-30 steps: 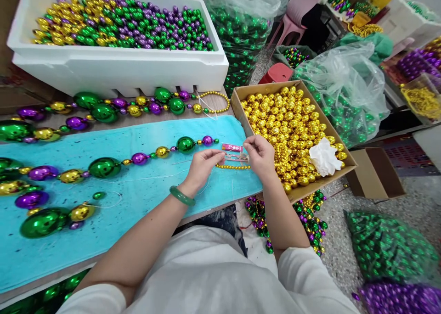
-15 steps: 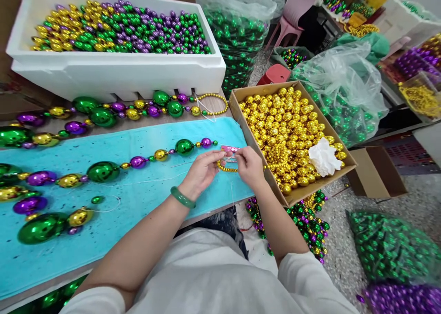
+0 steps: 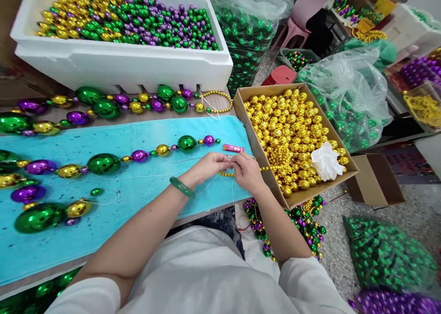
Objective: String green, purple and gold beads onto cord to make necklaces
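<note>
My left hand (image 3: 206,167), below a green bangle (image 3: 182,187), is closed with its fingertips pinched together. My right hand (image 3: 247,171) meets it, thumb and fingers also pinched. A thin pale string (image 3: 208,183) runs into the fingers; its exact hold is mostly hidden. Just below the fingertips hangs a chain of small gold beads (image 3: 225,173), passing behind the right hand towards the carton. Beyond the fingers a small pink packet (image 3: 233,148) lies on the blue cloth (image 3: 144,227). To the left stretches a strand of large green, purple and gold beads (image 3: 103,163).
A white foam box (image 3: 127,66) of mixed beads stands at the back left. Close on the right is a cardboard carton (image 3: 319,190) of gold beads with a crumpled white tissue (image 3: 326,161). Bags of green beads (image 3: 389,249) sit on the floor.
The pink packet was at the fingertips and now lies on the cloth beyond them. My hands have drawn closer together, and the view has shifted slightly.
</note>
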